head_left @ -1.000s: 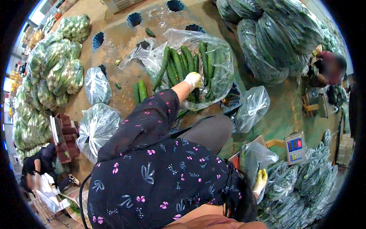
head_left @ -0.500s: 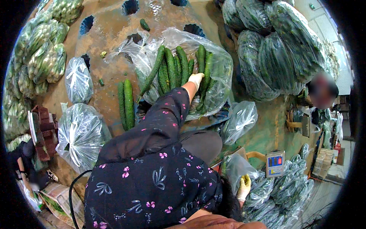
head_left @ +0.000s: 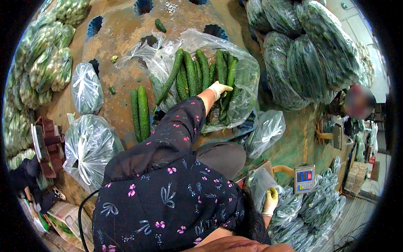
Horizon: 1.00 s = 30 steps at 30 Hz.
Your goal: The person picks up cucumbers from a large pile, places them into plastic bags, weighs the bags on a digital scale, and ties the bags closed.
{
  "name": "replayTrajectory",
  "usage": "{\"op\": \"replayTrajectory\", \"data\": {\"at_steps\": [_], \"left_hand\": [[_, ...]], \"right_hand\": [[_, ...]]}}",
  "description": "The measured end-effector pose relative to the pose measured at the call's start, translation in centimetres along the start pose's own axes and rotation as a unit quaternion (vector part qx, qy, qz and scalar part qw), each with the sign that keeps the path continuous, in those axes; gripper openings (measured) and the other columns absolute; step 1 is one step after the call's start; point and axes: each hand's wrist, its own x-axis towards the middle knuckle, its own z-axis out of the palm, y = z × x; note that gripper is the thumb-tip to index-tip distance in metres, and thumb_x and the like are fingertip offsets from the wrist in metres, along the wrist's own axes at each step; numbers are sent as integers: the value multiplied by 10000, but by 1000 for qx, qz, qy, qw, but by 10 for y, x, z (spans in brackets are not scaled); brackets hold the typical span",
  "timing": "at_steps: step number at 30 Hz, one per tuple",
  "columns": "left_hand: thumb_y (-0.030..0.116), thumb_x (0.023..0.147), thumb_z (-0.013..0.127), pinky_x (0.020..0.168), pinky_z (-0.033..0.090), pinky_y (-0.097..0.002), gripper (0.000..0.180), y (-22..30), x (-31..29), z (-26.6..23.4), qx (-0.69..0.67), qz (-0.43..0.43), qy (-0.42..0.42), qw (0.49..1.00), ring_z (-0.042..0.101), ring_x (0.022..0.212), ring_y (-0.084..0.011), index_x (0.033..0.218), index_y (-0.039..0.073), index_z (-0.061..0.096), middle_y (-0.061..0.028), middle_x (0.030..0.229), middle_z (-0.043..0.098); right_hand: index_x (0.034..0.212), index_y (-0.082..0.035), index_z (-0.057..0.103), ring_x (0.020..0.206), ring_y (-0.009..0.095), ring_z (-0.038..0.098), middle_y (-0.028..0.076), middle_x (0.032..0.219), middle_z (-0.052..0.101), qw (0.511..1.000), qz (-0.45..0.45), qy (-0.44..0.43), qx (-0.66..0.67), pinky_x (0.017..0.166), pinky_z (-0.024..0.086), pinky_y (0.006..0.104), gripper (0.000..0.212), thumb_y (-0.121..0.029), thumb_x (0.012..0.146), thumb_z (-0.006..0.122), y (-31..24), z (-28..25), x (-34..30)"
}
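My left hand (head_left: 220,89), in a pale glove, reaches into an opened clear plastic bag (head_left: 247,71) of long green cucumbers. Its fingers stretch out across a cucumber (head_left: 230,74) on the right side of the bunch. Several more cucumbers (head_left: 190,74) lie side by side to the left of this hand. My right hand (head_left: 270,202), in a yellowish glove, is at the lower right with its fingers curled at the edge of a thin clear bag (head_left: 259,181). What lies under its fingertips is partly hidden.
Two loose cucumbers (head_left: 143,113) lie left of the opened bag. A digital scale (head_left: 304,179) is beside my right hand, with many bagged vegetables (head_left: 319,210) around it. Large bundles of bagged cucumbers (head_left: 306,63) are stacked at right. Tied bags (head_left: 90,147) lie left; another person (head_left: 359,103) is far right.
My left hand has shifted slightly right across the cucumbers, its fingers now more outstretched. The right hand's fingers have curled closer together at the thin bag.
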Motion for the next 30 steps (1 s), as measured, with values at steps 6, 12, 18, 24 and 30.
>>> {"op": "replayTrajectory", "data": {"at_steps": [6,12,18,24,30], "left_hand": [[37,620,802,378,351,-330,423,7,-22,0,46,35,82,995,458,418,-171,902,46,487,-78,644,559],[74,716,740,419,364,-252,209,59,-97,-40,2,166,51,985,474,474,-101,846,67,576,-12,664,584],[75,810,670,424,399,-196,152,84,-169,-66,-184,72,-14,980,497,537,-85,927,55,574,-11,765,587],[127,916,539,440,439,-201,141,68,-231,-56,-360,-20,-144,922,505,567,-92,1005,19,554,-52,818,590],[121,877,603,463,428,-165,160,78,-298,-15,-251,47,-177,951,500,556,-51,1020,51,578,1,768,588]], "right_hand": [[1218,20,492,946,158,552,84,1085,578,1000,-24,9,-13,867,441,268,399,-25,838,606,-18,-11,-2],[1278,12,460,1086,179,518,97,1224,530,996,-45,8,-74,969,396,303,436,22,853,558,-60,-39,-4],[1283,22,458,1129,185,511,99,1265,519,983,-162,-63,-60,981,387,303,423,34,866,526,-155,29,-8],[1251,18,504,1100,170,534,108,1210,565,923,-271,-273,5,955,407,294,433,-4,827,591,-268,161,-35],[1412,-49,272,1197,226,465,157,1342,435,859,-410,-285,-113,978,387,358,862,-113,704,758,-306,247,-69]]}}
